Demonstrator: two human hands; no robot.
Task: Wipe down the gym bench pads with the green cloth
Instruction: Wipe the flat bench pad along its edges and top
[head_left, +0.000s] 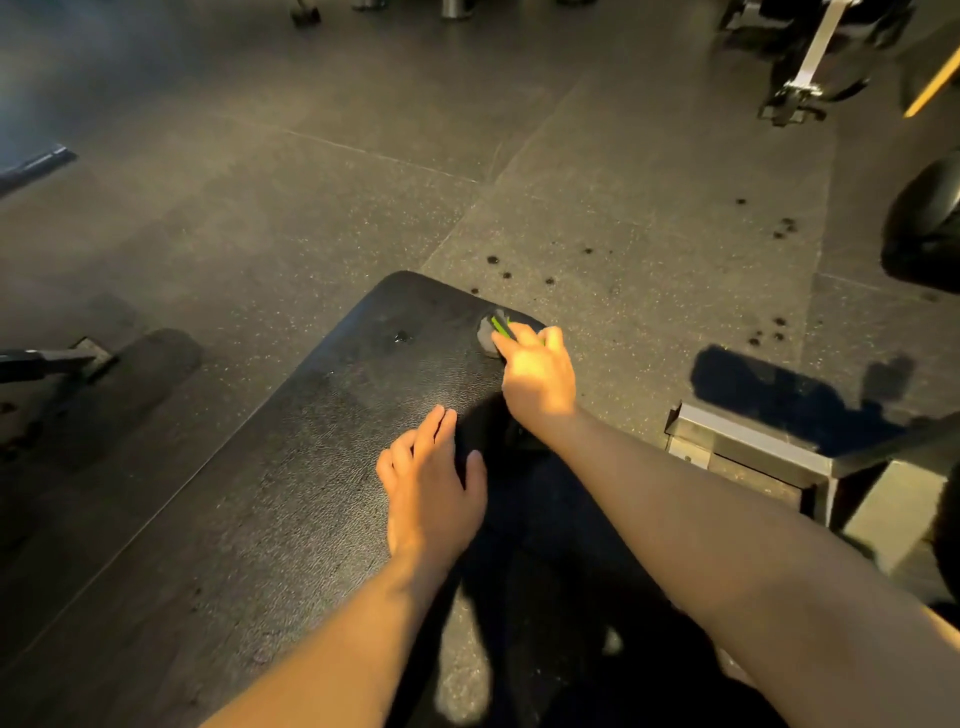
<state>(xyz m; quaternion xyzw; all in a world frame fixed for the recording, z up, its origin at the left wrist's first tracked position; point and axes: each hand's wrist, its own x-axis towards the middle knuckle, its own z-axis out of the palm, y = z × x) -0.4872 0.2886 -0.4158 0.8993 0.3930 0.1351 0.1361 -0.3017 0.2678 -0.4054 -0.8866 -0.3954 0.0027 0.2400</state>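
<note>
1. While my right hand (537, 374) reaches out to the far right corner of the bench pad (291, 467), its fingers are curled over the cloth (492, 332) and hold it down on that corner.
2. Only a little of the cloth shows past my fingers: a grey bunch with a bright green streak.
3. My left hand (431, 488) lies palm down on the bench pad, nearer to me than the right hand, with its fingers straight and close together and nothing in it.
4. A small wet drop (401, 336) glints on the black, grained bench pad, close to its far edge and left of the cloth.
5. Speckled dark floor (311, 182) spreads round the bench pad, and a scatter of dark spots (779, 228) dots it beyond the pad's far right corner.
6. A metal frame (743, 447) stands on the floor to the right of the bench pad, just past my right forearm.
</note>
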